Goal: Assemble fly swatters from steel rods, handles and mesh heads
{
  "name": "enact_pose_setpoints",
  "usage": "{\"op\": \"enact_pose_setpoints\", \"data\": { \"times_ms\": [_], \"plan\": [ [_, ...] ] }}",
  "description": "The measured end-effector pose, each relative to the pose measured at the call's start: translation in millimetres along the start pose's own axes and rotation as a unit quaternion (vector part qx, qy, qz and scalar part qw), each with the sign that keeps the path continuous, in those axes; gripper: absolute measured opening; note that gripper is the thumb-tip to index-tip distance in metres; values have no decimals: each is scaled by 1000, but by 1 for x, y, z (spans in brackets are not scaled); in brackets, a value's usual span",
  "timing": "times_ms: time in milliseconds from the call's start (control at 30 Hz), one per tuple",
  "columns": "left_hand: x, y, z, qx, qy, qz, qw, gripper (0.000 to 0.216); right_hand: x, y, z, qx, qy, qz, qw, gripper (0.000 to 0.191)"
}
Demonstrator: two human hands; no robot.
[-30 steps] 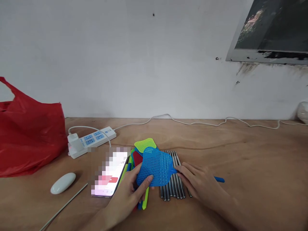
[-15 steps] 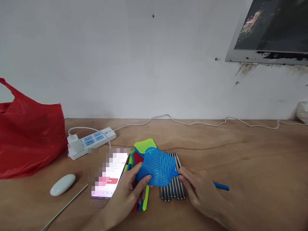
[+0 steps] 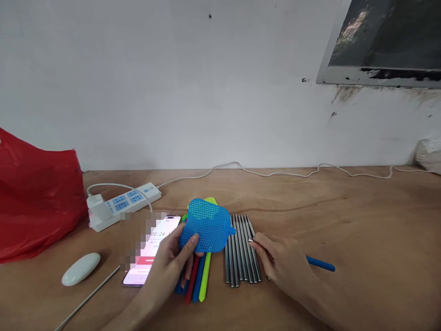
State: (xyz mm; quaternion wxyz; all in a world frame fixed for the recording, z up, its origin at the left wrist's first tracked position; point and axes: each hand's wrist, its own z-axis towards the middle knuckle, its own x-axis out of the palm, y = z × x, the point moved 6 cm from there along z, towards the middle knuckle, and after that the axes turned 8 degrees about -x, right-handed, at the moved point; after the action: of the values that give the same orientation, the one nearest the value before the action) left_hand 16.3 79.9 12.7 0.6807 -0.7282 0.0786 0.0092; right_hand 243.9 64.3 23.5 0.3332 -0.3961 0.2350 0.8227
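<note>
My left hand [image 3: 174, 259] is closed on a blue perforated fly swatter head [image 3: 208, 227], thumb on its face, with its short neck pointing right. My right hand [image 3: 280, 257] pinches a metal rod, whose silver tip shows at the fingertips. A blue handle [image 3: 321, 264] sticks out behind that hand, in line with the tip; the stretch between is hidden. The tip and the swatter neck are apart. Beneath the left hand lie red, blue and yellow-green handles [image 3: 205, 278], and a yellow-green swatter head [image 3: 211, 201] peeks out behind. Between the hands lies a row of several silver rods [image 3: 241, 257].
A lit phone [image 3: 161, 239] lies left of the swatters. Further left are a white power strip [image 3: 131, 202] with a plug, a white rounded object [image 3: 81, 269] and a red plastic bag [image 3: 37, 197]. A white cable [image 3: 268, 174] runs along the wall.
The swatter head has moved left and up with my left hand, away from my right hand. Its neck no longer meets the right fingertips, where the rod's tip now shows. The camera view has shifted slightly.
</note>
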Motion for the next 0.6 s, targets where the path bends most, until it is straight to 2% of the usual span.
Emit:
{"op": "enact_pose_setpoints", "data": {
  "times_ms": [100,233,300,400,500,600],
  "plan": [
    [-3,-1,4,-10,8,-13,1000,44,-3,-9,1,21,-23,16,999,33],
    [9,3,-1,-54,78,16,995,47,-6,-6,2,15,-21,114,993,15],
    [14,5,-3,-67,100,27,992,48,-7,2,2,-21,-4,142,990,28],
    [15,9,-3,-79,103,34,991,48,-7,11,0,-77,11,119,990,40],
    [14,10,-1,-82,102,31,991,47,-9,11,-2,-110,-4,102,989,40],
    [13,8,0,-75,103,10,992,47,-10,7,-1,-109,-19,160,981,40]
  ]
}}
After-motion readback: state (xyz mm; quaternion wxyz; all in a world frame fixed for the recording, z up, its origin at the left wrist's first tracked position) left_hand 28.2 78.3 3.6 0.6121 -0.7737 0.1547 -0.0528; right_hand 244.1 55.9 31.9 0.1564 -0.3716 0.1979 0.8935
